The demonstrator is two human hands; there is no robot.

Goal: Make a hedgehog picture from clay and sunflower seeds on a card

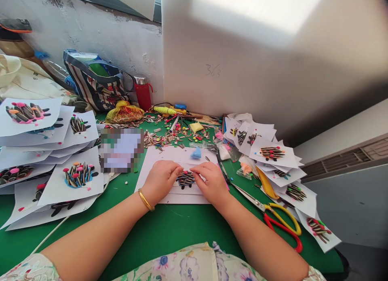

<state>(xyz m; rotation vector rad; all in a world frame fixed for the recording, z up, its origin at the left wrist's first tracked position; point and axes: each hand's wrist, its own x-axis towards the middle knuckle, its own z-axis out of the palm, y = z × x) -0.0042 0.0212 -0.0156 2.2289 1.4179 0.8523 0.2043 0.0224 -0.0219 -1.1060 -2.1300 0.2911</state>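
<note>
In front of me lies a white sheet of paper with a small hedgehog figure made of striped sunflower seeds on a dark base, dotted with red balls. My left hand is at the figure's left, thumb and forefinger pinched together. On the right side, my right hand is also closed in a pinch by the figure's upper edge. Whatever sits between either hand's fingertips is too small to make out. A lump of blue clay rests on the paper just beyond the hands.
Stacks of seed-picture cards stand left, with more cards at right. Scissors with red and yellow handles lie by my right forearm. Loose sunflower seeds, a red flask and a striped bag are farther back. A blurred patch hides something.
</note>
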